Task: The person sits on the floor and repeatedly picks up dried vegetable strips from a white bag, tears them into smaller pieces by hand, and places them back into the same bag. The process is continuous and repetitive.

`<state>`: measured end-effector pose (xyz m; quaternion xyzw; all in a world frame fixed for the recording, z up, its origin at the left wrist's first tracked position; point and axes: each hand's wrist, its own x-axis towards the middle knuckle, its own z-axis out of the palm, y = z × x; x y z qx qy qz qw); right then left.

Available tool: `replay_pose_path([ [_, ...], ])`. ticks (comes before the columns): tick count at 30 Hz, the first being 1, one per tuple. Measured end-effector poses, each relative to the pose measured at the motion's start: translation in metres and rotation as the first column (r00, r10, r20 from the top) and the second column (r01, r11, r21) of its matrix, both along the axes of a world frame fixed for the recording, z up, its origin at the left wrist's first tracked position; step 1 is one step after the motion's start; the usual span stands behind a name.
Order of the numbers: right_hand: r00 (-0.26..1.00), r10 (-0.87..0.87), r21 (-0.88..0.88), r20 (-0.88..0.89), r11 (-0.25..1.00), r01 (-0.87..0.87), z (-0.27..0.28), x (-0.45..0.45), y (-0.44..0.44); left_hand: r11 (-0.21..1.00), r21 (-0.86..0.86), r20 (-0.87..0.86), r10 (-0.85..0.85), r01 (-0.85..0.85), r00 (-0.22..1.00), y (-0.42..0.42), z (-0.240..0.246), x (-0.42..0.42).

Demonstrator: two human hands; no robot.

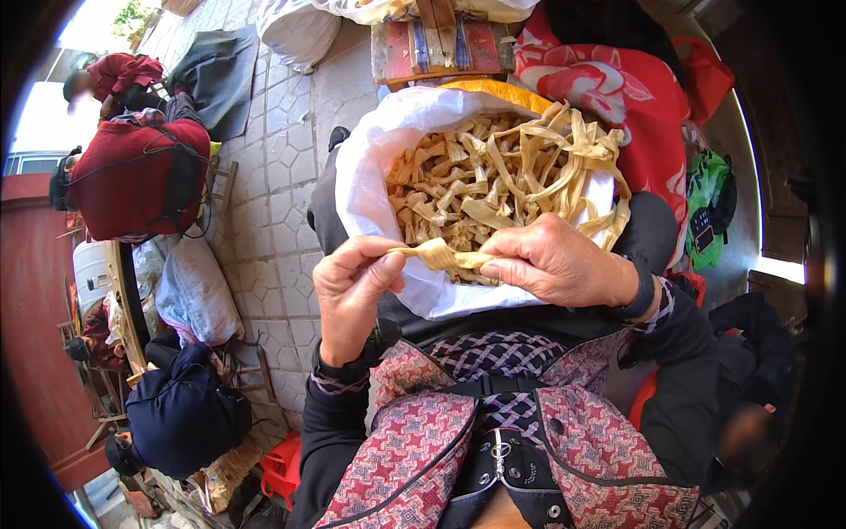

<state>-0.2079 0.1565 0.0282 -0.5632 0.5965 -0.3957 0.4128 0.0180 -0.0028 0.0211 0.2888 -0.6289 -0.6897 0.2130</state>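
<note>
Between my two hands a pale yellow strip of dried plant material (437, 254), looking knotted or folded in its middle, is stretched sideways. My left hand (360, 278) pinches its thin left end between thumb and forefinger. At the other end, my right hand (552, 261) grips the strip with thumb and fingers. Just beyond lies an open white plastic bag (362, 173) on my lap, its rim rolled outward. Many short knotted pieces (449, 178) fill it. Longer loose strips (575, 142) drape over the bag's right side.
A wooden bench (396, 56) stands ahead, with a red floral blanket (615, 86) to its right. On the left, seated people in a dark red top (125, 172) and a navy jacket (185, 413) are near a stuffed plastic sack (198, 287). Another person (750, 357) is at my right.
</note>
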Motion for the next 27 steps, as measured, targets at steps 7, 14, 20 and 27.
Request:
replay_pose_path([
  [7, 0.977, 0.063, -0.11, -0.203, 0.99, -0.086, -0.007, 0.008, -0.003, 0.373, -0.884, 0.241, -0.152, 0.281, 0.959, 0.005, 0.024, -0.012],
  [14, 0.924, 0.27, -0.111, -0.271, 0.945, -0.309, -0.007, 0.0, 0.009, 0.051, -0.829, 0.505, -0.363, 0.558, 0.783, 0.015, 0.012, -0.019],
  [20, 0.948, 0.257, -0.111, -0.188, 0.953, -0.281, -0.008, -0.02, 0.021, 0.079, -0.799, 0.529, -0.38, 0.596, 0.759, 0.004, 0.024, -0.021],
  [27, 0.709, -0.374, -0.526, -0.598, 0.851, 0.005, -0.029, -0.103, -0.065, 0.185, -0.859, 0.415, -0.291, 0.477, 0.862, -0.097, 0.016, -0.119],
])
